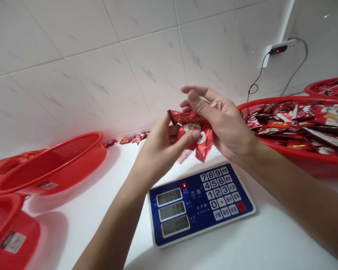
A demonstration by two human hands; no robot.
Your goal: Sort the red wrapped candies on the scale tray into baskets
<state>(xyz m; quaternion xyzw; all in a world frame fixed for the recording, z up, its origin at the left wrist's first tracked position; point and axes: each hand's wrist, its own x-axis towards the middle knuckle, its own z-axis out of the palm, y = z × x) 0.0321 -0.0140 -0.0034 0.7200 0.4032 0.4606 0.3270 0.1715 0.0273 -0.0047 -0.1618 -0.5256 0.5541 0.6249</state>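
Observation:
Over a digital scale (199,204), my left hand (157,150) is closed on several red wrapped candies (188,129), its thumb pressed across the front of them. One wrapper hangs below the bunch, and a pinkish packet (183,155) shows under it. My right hand (225,123) is cupped against the far side of the bunch, its thumb raised and its fingers apart. Whether anything lies in its palm is partly hidden. The scale has a blue keypad panel, and its top display seems to read about 0.050.
At right, a red basket (293,153) is heaped with red snack packets, with another red basket (312,90) behind. Red baskets (73,168) stand at left. Small candies (126,140) lie along the tiled wall. A power strip (281,48) with cords hangs there.

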